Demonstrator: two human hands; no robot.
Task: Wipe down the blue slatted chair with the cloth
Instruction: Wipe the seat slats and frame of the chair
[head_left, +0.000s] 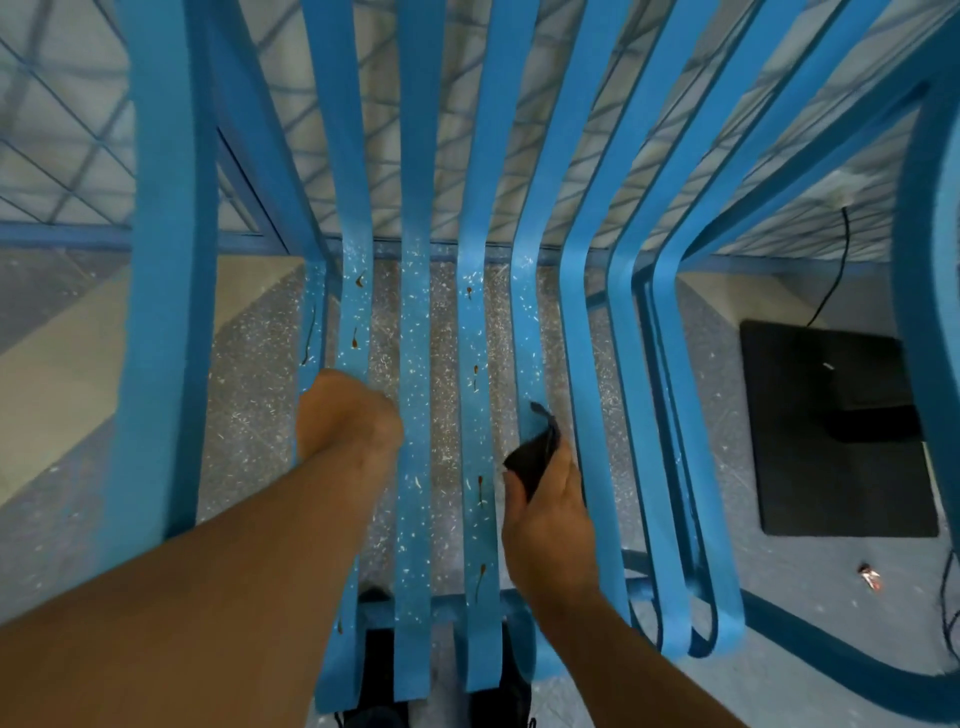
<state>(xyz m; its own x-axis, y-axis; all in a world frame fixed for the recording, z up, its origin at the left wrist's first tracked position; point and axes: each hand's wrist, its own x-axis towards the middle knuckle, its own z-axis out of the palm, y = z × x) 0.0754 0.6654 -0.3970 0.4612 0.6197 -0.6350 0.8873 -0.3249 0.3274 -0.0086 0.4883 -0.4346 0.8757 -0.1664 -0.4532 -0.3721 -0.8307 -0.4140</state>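
Observation:
The blue slatted chair (415, 364) fills the view from above, its seat slats speckled with white flecks and several brown drips. My left hand (348, 410) curls over a slat on the seat's left side and grips it. My right hand (545, 509) holds a dark cloth (535, 457) bunched between thumb and fingers, against a slat right of the seat's middle. The cloth's tip sticks up above my fingers.
A black mat (831, 431) with a cable lies on the floor at the right. A small scrap (870, 577) lies on the floor near it. Blue mesh fencing (67, 156) stands behind the chair. Dark shoes (379, 691) show beneath the seat's front edge.

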